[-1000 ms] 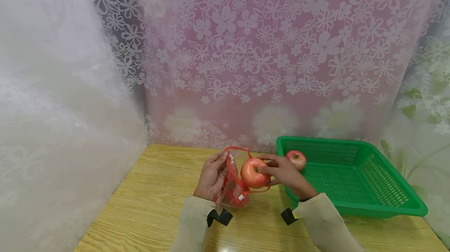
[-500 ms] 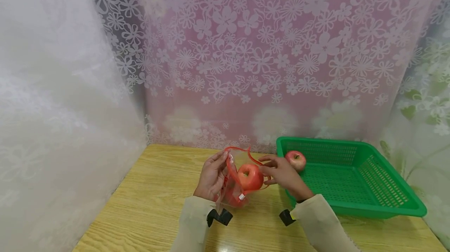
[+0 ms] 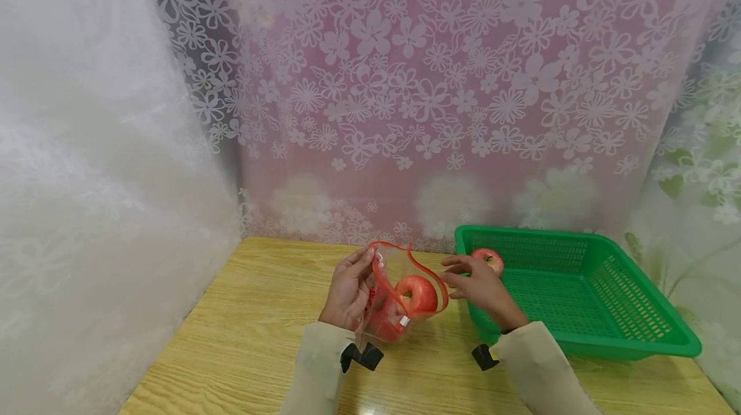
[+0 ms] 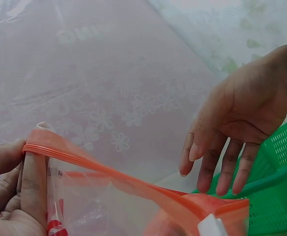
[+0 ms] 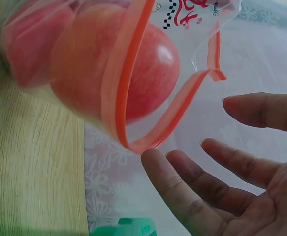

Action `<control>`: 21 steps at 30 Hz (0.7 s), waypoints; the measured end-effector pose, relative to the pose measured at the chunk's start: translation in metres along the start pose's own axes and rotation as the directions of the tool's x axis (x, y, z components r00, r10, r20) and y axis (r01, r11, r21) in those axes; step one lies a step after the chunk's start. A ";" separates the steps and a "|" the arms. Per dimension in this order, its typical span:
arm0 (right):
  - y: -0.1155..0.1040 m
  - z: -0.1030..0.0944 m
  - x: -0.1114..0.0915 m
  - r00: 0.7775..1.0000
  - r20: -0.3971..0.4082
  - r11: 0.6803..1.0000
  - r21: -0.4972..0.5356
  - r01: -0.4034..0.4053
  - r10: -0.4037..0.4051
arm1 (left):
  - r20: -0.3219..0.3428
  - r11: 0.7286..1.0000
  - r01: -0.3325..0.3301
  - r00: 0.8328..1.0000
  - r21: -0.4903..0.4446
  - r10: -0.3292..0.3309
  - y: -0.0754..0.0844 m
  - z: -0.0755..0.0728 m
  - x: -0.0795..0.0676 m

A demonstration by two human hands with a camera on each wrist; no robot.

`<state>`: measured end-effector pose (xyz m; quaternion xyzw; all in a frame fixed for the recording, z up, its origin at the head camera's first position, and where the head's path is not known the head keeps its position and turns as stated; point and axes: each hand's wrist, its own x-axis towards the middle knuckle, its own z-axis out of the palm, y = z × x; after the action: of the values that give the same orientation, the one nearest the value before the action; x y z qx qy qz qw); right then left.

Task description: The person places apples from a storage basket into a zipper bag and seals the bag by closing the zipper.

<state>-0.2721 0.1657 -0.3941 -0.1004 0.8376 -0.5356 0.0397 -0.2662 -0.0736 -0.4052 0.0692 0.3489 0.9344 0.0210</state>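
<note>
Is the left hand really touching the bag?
Touching. The left wrist view shows the left hand pinching the bag by its orange edge.

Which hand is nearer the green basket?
Right. In the head view, the right hand overlaps the left side of the green basket; the left hand is farther left, pinching the zip bag.
</note>
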 end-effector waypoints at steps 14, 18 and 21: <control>0.007 -0.001 0.004 0.999 0.049 0.999 -0.036 -0.009 0.010 | -0.019 1.000 -0.001 1.000 0.005 0.001 0.000 0.000 -0.002; 0.009 0.001 0.005 0.999 0.051 0.999 -0.041 -0.014 0.016 | -0.019 1.000 -0.001 1.000 0.008 0.001 0.000 0.000 -0.001; 0.010 0.002 0.005 0.999 0.049 0.999 -0.042 -0.019 0.021 | -0.016 1.000 -0.002 1.000 0.009 0.002 0.000 -0.001 -0.001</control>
<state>-0.2782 0.1665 -0.4039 -0.1059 0.8482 -0.5151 0.0636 -0.2655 -0.0741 -0.4057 0.0620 0.3531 0.9334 0.0170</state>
